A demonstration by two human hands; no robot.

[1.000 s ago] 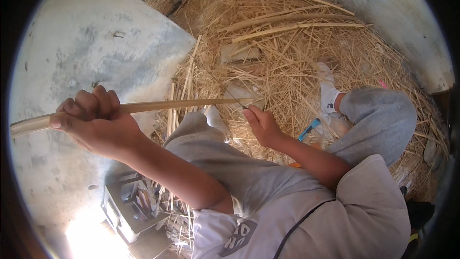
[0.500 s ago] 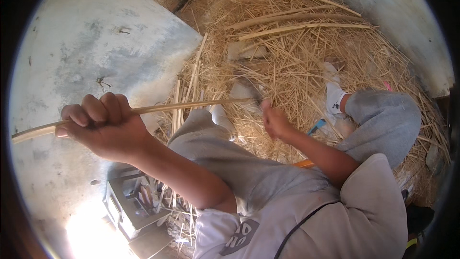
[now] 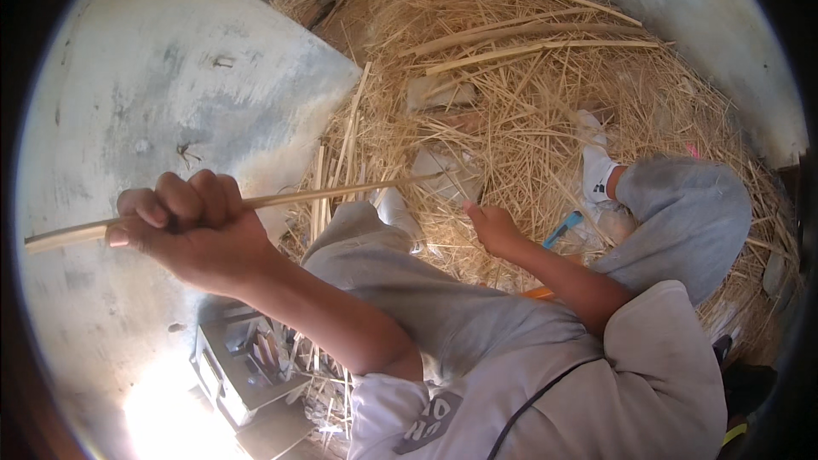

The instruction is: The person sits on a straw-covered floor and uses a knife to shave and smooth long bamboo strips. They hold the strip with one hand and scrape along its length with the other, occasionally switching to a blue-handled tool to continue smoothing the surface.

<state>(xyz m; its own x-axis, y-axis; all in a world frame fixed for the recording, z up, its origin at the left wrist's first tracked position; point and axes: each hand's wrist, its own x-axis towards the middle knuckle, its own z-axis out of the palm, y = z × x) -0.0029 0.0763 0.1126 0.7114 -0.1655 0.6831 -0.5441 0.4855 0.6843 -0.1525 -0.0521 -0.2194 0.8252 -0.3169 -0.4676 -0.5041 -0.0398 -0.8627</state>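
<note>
My left hand (image 3: 192,226) is raised on the left with its fingers wrapped round a long, pale bamboo strip (image 3: 328,192). One end of the strip sticks out past the thumb toward the left wall; the other tapers toward the middle, over a flat grey stone (image 3: 436,172). My right hand (image 3: 494,230) is closed, just below and right of that thin end. A narrow line runs from its fingertips toward the strip's tip, too thin to name. The inside of the right hand's grip is hidden.
Straw-like shavings (image 3: 528,111) cover the ground, with long strips (image 3: 545,47) on top. A blue object (image 3: 562,228) and an orange one (image 3: 538,292) lie by my legs. A grey frame-like box (image 3: 243,375) stands lower left. Pale walls (image 3: 170,60) rise on the left and right.
My right hand has moved slightly down, away from the strip's tip, and a dark blurred shape there now shows as a thin line. My left hand keeps its grip, shifted slightly.
</note>
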